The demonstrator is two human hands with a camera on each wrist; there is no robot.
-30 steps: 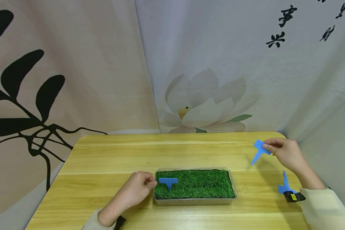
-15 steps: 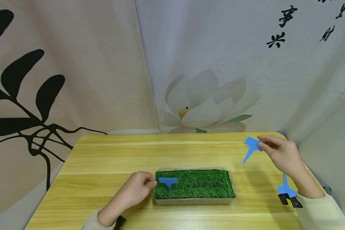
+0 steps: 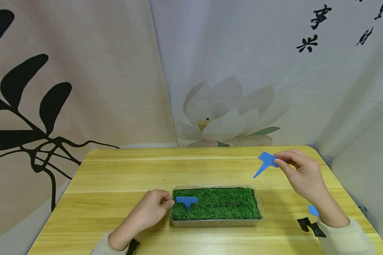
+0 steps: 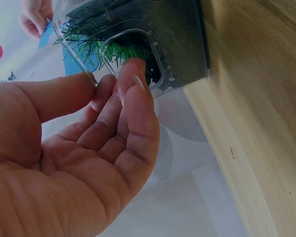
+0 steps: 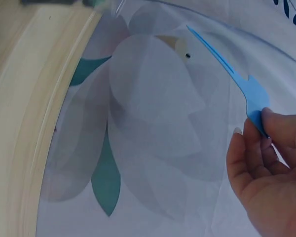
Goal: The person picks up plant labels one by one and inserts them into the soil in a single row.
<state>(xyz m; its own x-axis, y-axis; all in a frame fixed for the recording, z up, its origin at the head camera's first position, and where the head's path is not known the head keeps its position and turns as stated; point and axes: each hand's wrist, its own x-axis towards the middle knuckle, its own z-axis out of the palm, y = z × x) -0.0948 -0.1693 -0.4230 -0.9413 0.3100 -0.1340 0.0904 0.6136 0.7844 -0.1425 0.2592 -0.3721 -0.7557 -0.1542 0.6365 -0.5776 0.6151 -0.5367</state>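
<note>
A clear plastic box point(image 3: 217, 224) filled with green artificial grass point(image 3: 223, 209) stands on the table. One blue T-shaped plant label point(image 3: 187, 201) stands upright in the grass near its left end. My left hand point(image 3: 154, 209) pinches the box's left rim; in the left wrist view, thumb point(image 4: 64, 94) and fingertips meet at the clear edge. Up and right of the box, my right hand point(image 3: 301, 173) holds another blue plant label point(image 3: 266, 162) by its wide head between thumb and fingers. Its pointed stem slants down to the left, as the right wrist view also shows.
A further blue label point(image 3: 313, 210) lies on the wooden table point(image 3: 131, 170) at the right, mostly hidden behind the right forearm. Black straps point(image 3: 311, 226) hang at the right wrist. A printed curtain point(image 3: 115, 71) hangs behind the table.
My right hand has moved left with its plant label, closer to the box. Its forearm now covers most of the label on the table. The left hand and box have stayed put.
</note>
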